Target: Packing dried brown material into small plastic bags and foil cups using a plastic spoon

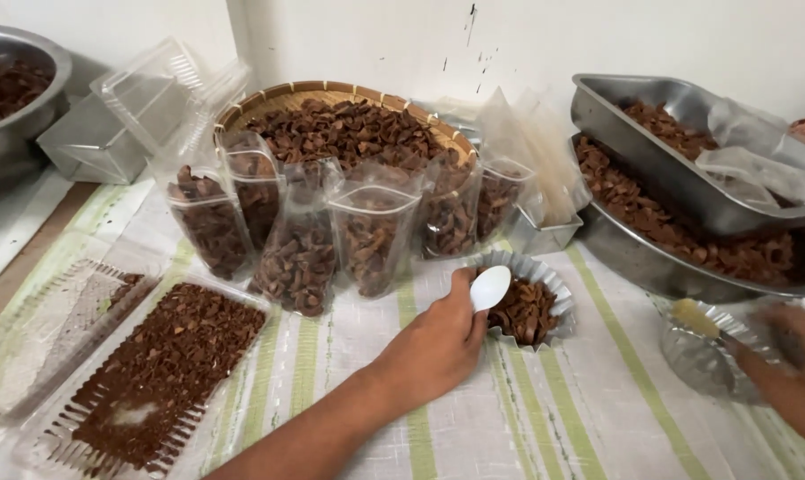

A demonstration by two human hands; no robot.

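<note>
Left hand [433, 347] grips a white spoon [489, 287] over the fluted foil cup [544, 277].
Right hand [798, 369] pinches a 2nd, flimsy cup [700, 356]; likely best held by the rim.

White spoon [490, 287]; brown chips [524, 312]; green-striped white cloth [589, 400]; tan basket [331, 90].

Home snack-packing spot, woven basket [331, 93] of brown chips, filled clear pouches [300, 240], striped cloth-covered table [598, 400]

A striped cloth [598, 400] is covering the surface. Pouches [331, 231], a basket [242, 111], plastic trays [153, 373], a foil cup [549, 276] and metal pans [633, 258] are sitting on it.
</note>
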